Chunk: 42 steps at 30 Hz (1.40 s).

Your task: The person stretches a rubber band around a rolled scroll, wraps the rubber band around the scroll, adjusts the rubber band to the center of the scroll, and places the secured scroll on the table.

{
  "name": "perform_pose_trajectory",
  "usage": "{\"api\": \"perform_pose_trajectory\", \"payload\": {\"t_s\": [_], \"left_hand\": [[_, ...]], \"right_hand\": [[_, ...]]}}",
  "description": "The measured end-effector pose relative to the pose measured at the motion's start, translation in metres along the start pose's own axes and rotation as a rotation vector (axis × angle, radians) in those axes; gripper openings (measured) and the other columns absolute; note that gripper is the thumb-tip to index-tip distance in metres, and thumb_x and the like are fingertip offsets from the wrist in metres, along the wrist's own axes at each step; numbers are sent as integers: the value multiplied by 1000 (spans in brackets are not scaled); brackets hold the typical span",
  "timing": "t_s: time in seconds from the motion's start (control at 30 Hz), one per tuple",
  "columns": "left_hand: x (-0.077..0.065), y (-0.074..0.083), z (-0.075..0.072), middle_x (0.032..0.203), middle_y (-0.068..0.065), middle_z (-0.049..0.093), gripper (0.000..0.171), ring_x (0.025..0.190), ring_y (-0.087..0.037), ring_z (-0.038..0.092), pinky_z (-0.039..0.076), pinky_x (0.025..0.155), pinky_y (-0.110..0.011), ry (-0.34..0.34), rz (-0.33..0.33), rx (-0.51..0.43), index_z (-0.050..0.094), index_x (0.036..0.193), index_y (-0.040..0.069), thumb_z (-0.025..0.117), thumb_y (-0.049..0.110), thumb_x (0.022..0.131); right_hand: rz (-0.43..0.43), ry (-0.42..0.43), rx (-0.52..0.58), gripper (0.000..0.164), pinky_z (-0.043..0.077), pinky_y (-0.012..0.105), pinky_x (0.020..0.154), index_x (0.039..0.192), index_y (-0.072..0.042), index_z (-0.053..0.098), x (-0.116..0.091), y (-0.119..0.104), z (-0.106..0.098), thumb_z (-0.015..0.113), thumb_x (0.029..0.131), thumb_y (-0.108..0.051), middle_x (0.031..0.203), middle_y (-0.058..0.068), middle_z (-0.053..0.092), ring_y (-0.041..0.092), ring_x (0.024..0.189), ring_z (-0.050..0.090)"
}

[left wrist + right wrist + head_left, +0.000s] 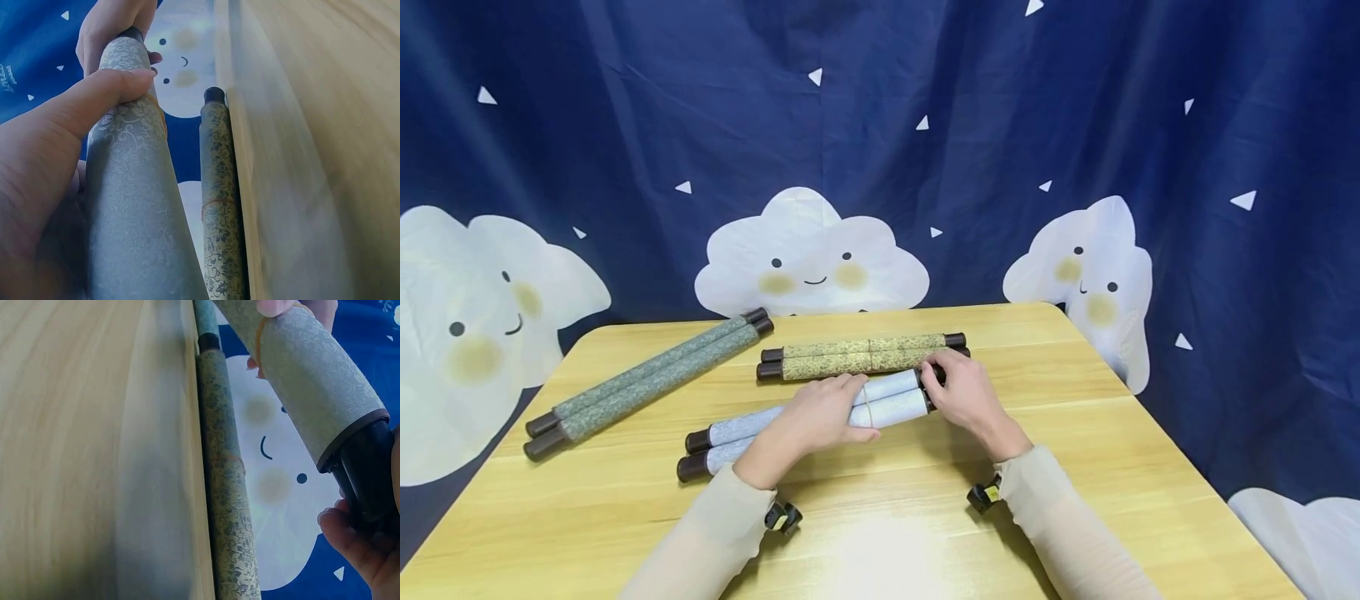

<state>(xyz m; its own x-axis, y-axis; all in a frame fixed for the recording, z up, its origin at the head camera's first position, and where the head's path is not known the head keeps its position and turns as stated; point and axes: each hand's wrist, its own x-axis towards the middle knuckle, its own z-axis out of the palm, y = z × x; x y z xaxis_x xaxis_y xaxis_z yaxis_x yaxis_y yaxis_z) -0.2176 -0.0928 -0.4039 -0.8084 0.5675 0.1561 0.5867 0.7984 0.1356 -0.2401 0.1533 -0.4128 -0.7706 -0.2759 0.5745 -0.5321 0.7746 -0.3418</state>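
A pair of pale blue hanging scrolls (889, 410) with dark end knobs lies side by side, bound by a thin rubber band (259, 344). My left hand (817, 417) grips the pair around its middle, close to the band, its thumb along the near side. At the right end, my right hand (964, 393) holds the dark knobs (369, 475) with curled fingers, covering part of them. Just behind lies a yellow patterned pair of scrolls (850, 358), tied with a reddish band.
On the left, a green pair of scrolls (658, 379) lies slanted across the wooden table (1075, 500). Behind the table's far edge hangs a dark blue curtain (880, 100) with smiling clouds. A small black device (782, 518) sits at the left cuff, another (983, 495) at the right.
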Motion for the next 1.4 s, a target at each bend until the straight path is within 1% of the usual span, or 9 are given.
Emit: {"api": "perform_pose_trajectory", "payload": {"t_s": [0.1,0.3,0.43,0.57,0.63,0.77,0.97,1.17,1.4], "left_hand": [[0,-2,1,109,-9,64,88,88,-23,62,53,75,-38,7,-5,1,50,137,1,72,62,78],[-3,-4,0,112,-8,64,86,92,-24,62,53,78,-39,-9,-18,-11,51,137,3,72,61,78],[-3,-1,0,131,-15,57,101,111,-31,60,50,92,-45,-27,-17,-48,38,147,3,71,66,76],[-1,5,1,145,-19,45,110,126,-36,51,42,104,-49,-9,13,-56,27,153,4,63,74,76],[0,6,1,143,-18,48,106,124,-35,52,43,103,-48,5,23,-34,29,152,4,61,73,78],[1,6,1,137,-17,54,99,118,-34,57,46,100,-47,7,14,2,36,149,3,65,67,80],[1,4,0,131,-17,57,96,111,-32,60,49,95,-46,-20,14,-18,38,147,1,72,59,80],[-1,1,0,114,-12,64,91,93,-24,63,54,81,-40,4,10,-17,46,141,1,75,58,77],[-1,-5,2,105,-7,65,85,85,-21,63,54,73,-36,24,10,14,52,134,2,74,60,77]], "right_hand": [[3,0,-1,23,54,42,78,96,-8,72,1,0,-2,54,96,-23,98,6,69,26,88,67],[16,-4,-14,21,54,42,77,93,-10,71,1,-1,-4,54,95,-22,96,6,69,26,86,67],[4,4,-28,22,54,42,77,95,-9,72,1,-3,-2,55,95,-22,97,5,70,25,86,67],[-16,9,-28,22,55,40,73,95,-9,71,0,-8,1,54,96,-23,94,4,69,23,83,67],[-26,16,-23,22,54,40,71,94,-10,71,0,-9,2,55,96,-24,91,4,69,22,81,66],[-34,35,-11,20,54,39,69,92,-10,71,1,-9,2,56,95,-22,89,4,69,22,78,65],[-29,24,-3,21,55,40,72,93,-9,72,-1,-5,1,55,95,-22,93,5,70,24,82,67],[11,8,2,23,54,42,77,95,-7,72,0,1,-2,54,96,-21,96,6,70,26,87,67],[28,-3,-15,23,54,44,76,95,-10,71,2,5,-7,52,96,-23,95,6,69,28,84,67]]}}
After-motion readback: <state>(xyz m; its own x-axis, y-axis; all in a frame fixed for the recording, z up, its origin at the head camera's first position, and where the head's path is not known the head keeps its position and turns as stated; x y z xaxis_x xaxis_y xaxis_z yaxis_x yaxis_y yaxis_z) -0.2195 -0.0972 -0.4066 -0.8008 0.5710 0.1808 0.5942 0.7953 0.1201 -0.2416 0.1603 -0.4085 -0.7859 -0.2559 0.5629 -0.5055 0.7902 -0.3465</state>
